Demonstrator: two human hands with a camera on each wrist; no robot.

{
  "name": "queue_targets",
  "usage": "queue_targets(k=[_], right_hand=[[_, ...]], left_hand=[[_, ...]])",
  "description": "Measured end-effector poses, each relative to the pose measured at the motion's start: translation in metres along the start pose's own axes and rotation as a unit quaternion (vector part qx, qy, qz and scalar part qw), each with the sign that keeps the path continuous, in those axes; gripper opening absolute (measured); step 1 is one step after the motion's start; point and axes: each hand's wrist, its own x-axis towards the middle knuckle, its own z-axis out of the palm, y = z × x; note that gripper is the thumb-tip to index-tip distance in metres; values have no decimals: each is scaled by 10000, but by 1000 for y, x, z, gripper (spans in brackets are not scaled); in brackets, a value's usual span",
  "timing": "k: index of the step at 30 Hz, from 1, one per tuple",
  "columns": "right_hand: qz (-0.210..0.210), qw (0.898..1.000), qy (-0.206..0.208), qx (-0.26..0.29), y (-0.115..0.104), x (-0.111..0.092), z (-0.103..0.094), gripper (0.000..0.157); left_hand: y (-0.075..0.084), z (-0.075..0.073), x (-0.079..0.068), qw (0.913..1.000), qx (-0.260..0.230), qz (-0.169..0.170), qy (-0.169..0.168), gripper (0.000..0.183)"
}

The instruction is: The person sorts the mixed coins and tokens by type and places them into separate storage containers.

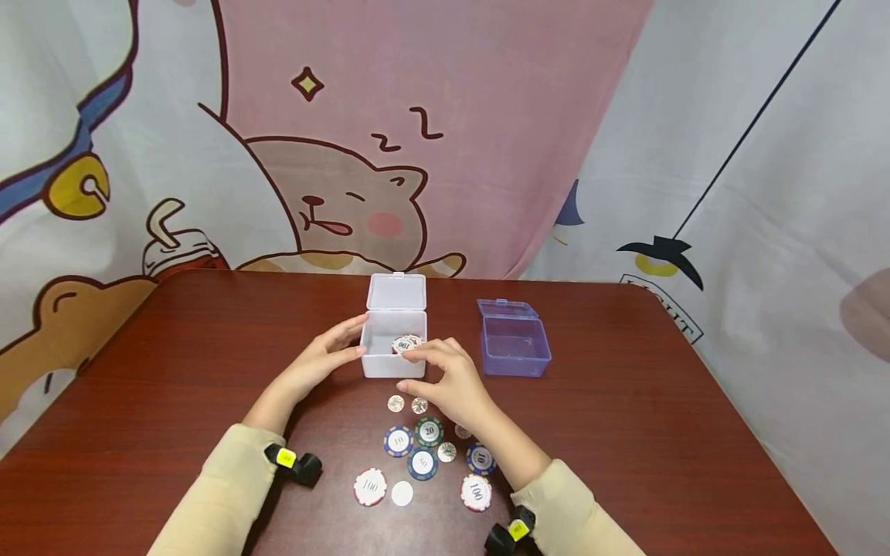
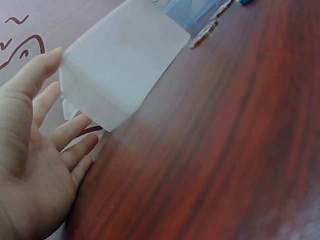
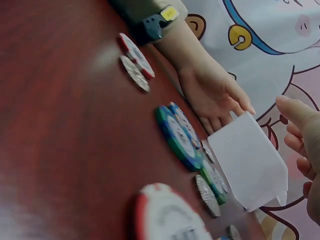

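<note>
A white lidded box [image 1: 393, 366] stands on the table with its lid up and a white "100" poker chip [image 1: 405, 343] inside. My left hand [image 1: 321, 359] is at the box's left side, fingertips at its wall; in the left wrist view its fingers are loosely extended, with nothing gripped. Over the front right corner of the box reaches my right hand [image 1: 448, 384], its index fingertip close by the chip and its thumb lower and apart. From the right wrist view, part of the right hand [image 3: 305, 135] shows near the box [image 3: 250, 160] with a gap between thumb and fingers.
A clear bluish-purple box [image 1: 516, 364] with a raised lid stands to the right. In front of the white box lie silvery coins [image 1: 395, 404], a green "20" chip [image 1: 429, 431], blue chips [image 1: 399, 441] and red-edged "100" chips [image 1: 370, 487]. A patterned curtain [image 1: 445, 93] hangs behind the table [image 1: 626, 432].
</note>
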Motion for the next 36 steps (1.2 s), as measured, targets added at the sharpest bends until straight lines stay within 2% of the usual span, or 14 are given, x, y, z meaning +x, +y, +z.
queue_targets(k=[5, 11, 18, 36], right_hand=[[29, 9999, -133, 24, -5, -11, 3, 40], [-80, 9992, -385, 105, -8, -21, 7, 39], [-292, 9977, -581, -200, -9, -28, 10, 43], [-90, 9884, -1357, -675, -9, -45, 12, 47]], left_hand=[[9, 2, -3, 10000, 61, 1, 8, 57], [9, 3, -3, 10000, 26, 10, 25, 57], [9, 3, -3, 10000, 27, 34, -18, 57], [8, 3, -2, 9999, -51, 84, -23, 57]])
